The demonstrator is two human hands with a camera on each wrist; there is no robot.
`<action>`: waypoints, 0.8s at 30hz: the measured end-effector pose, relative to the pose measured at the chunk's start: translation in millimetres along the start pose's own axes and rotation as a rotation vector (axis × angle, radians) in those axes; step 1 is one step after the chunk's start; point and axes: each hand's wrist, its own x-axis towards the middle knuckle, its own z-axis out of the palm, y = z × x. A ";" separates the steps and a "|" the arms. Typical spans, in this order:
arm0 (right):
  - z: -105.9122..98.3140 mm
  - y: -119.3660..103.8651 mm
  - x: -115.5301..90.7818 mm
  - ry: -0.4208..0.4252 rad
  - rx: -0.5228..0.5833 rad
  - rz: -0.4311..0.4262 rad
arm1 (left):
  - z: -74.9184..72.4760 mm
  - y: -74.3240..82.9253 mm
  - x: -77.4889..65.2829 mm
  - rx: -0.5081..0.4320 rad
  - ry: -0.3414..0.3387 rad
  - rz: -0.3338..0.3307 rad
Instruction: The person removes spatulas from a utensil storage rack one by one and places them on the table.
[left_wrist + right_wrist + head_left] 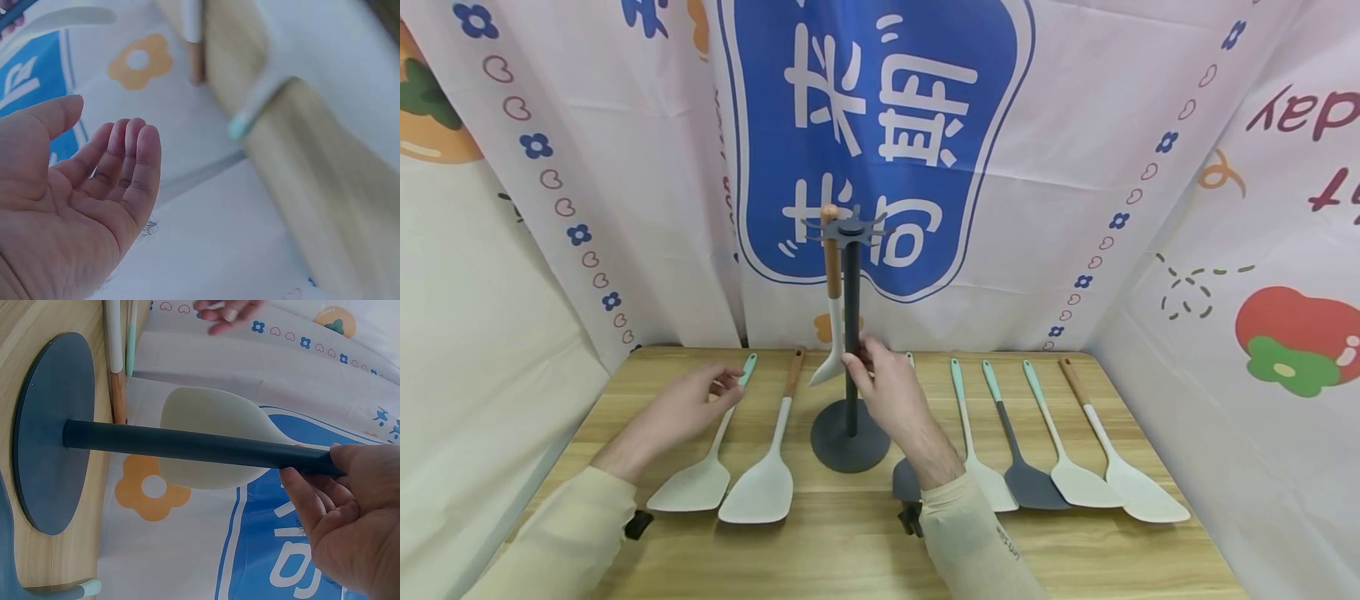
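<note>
A dark grey utensil stand (852, 333) with a round base and a hooked top stands mid-table. My right hand (891, 387) pinches its pole between thumb and fingers; the right wrist view shows this hold on the pole (200, 445). From a hook on the stand's left hangs a wooden-handled utensil (833, 287), its broad pale head (194, 412) behind the pole. My left hand (688, 404) hovers with loosely bent fingers over a cream turner (696, 487) with a mint handle; its palm (75, 206) holds nothing. Between that turner and the stand lies a white wooden-handled turner (763, 492).
Right of the stand lie several turners: a dark one (906, 479) partly hidden by my right arm, a cream one (992, 483), a dark grey one (1033, 483), another cream one (1078, 483) and a white wooden-handled one (1142, 492). Printed cloth (1075, 167) encloses the wooden table (820, 550).
</note>
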 end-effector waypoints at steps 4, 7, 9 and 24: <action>-0.1 0.4 0.2 0.004 0.001 -0.002 | 0.7 18.0 5.0 0.020 0.023 0.031; -0.1 0.7 0.4 0.005 0.000 -0.001 | 2.2 29.7 10.3 0.009 0.031 0.049; 0.0 1.1 0.6 0.004 0.001 0.002 | 3.2 36.3 13.7 -0.004 0.043 0.056; 1.1 1.8 0.4 0.010 -0.001 -0.006 | 3.7 85.3 41.2 -0.118 0.093 0.074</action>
